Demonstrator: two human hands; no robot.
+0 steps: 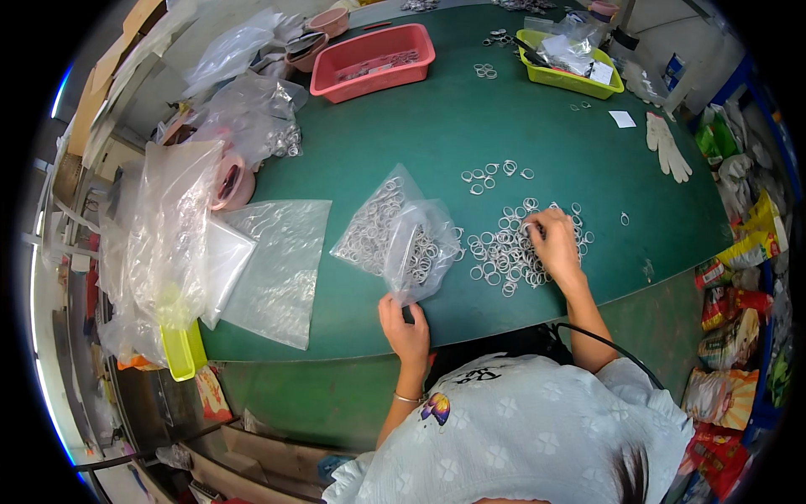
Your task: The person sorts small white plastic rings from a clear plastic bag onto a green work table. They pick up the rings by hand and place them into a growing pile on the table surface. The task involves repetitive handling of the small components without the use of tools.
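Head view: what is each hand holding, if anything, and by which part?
The left hand seems to hold the clear bag by its near edge. The right hand is at the pile of rings; whether it grips one cannot be told.

Left fingers [387,314] half-curled, right fingers [541,220] bent leftward.
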